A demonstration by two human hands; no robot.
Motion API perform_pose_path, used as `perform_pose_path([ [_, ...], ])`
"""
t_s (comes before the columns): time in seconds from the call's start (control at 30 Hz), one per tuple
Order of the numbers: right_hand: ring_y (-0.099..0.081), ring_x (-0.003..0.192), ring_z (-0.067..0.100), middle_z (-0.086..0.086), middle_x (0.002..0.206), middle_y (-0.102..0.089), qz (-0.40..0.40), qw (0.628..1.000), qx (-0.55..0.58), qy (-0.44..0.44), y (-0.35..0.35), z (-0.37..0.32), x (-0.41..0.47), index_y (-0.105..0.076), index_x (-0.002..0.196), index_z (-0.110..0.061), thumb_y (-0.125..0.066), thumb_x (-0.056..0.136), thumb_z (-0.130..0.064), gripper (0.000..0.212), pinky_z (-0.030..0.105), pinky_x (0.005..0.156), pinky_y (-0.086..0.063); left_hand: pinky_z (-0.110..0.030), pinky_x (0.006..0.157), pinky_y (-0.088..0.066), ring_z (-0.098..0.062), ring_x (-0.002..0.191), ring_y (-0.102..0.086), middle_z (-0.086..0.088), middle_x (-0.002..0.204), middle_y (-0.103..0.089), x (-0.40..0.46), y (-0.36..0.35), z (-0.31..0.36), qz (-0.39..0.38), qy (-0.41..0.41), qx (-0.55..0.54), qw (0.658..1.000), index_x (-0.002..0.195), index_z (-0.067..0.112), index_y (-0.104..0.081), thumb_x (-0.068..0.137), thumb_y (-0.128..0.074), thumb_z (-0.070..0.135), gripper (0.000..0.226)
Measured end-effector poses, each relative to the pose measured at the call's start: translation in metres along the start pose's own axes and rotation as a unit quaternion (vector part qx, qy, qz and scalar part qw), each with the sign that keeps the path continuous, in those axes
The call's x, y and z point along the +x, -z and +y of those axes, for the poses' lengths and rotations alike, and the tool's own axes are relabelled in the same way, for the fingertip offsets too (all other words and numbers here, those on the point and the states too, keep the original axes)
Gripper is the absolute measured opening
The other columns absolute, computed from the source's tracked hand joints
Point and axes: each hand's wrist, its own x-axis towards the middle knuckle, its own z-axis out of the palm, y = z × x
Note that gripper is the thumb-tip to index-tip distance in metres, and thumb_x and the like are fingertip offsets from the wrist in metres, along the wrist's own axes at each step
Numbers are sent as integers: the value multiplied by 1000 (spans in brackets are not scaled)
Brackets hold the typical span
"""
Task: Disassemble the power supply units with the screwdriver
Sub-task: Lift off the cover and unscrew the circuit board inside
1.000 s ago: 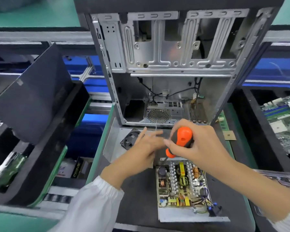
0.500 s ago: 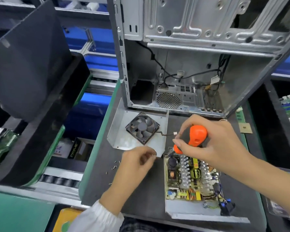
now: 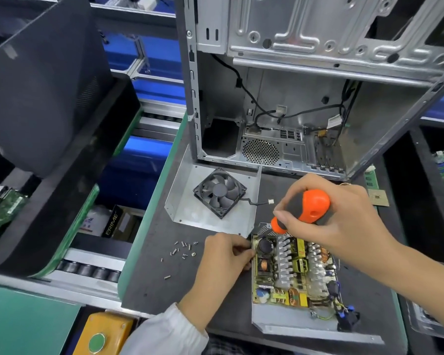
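Head view: right hand (image 3: pixel 344 221) grips the screwdriver (image 3: pixel 308 210), tip angled toward 7 o'clock. Left hand (image 3: pixel 223 260), fingers curled, pinches the power supply unit (image 3: pixel 292 278) at its 9 o'clock edge.

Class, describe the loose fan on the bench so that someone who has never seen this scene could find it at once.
Start at the big open computer case standing at the back of the dark mat. Directly in front of its left corner lies a bent metal cover plate. The fan rests on that plate: the only square black part with curved blades, trailing a thin wire.
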Motion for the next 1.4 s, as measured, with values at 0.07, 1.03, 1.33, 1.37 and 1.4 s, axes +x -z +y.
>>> perform_pose_path([
  [0.07, -58, 59, 8, -5, 71, -68, -4, 1000, -9, 5, 1, 1, -1, -61, 86, -15, -68, 80, -44, 30, 16, 58, -44, -14, 62, -53, -11, 54, -68, -4, 58, -70, 1, -2, 0, -2, -8, 4, 1000, 80, 11, -77, 83, -72, 6, 8],
  [1.03, -48, 105, -3, -23, 103, -50, -439, 893, -100, -6, 44, -29, 61, -62, 93, -39, -77, 78, -20, 28, 25, 91, -41, -25, 102, -43, -12, 111, -61, -4, 115, -65, 36, 61, 87, -322, -225, -129, 910, 118, 15, -56, 78, -68, -18, 54],
  [1.33, -35, 45, 6, -7, 54, -39, -293, 851, -426, 96, 44, -46, 48, -41, 82, -29, -4, 70, -86, 69, 22, 43, -21, -15, 87, -48, -3, 96, -66, 8, 98, -71, 41, 46, 83, -310, -220, -151, 912, 116, 5, -61, 78, -70, -16, 44],
  [1.37, -26, 43, 7, -7, 52, -32, -286, 832, -460, 122, 39, -46, 47, -41, 82, -27, 4, 73, -79, 70, 23, 43, -15, -11, 81, -47, 5, 88, -64, 18, 90, -70, 40, 46, 84, -324, -219, -155, 907, 111, 10, -61, 78, -69, -16, 42],
  [1.4, -21, 43, 8, -7, 52, -27, -283, 821, -475, 142, 36, -46, 46, -45, 89, -27, 7, 77, -73, 70, 24, 43, -13, -7, 78, -46, 10, 82, -61, 23, 83, -68, 39, 47, 86, -336, -221, -158, 902, 109, 14, -60, 79, -67, -17, 44],
])
